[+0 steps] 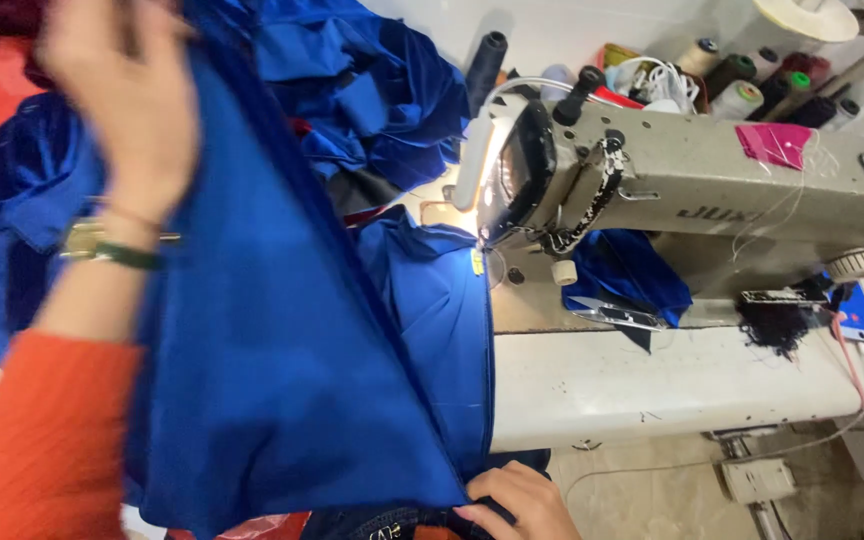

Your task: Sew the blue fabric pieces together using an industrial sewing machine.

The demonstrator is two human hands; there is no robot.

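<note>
Head view: blue cloth stretches taut left of the sewing machine, left hand lifting its top with spread grip, right hand pinching the bottom corner.

the left hand is raised high at the upper left, blurred, its back turned to the camera, fingers loosely spread. bracelets are worn at the wrist, and the forearm is covered by an orange sleeve. the right hand is held low, fingers curled downward.
</note>
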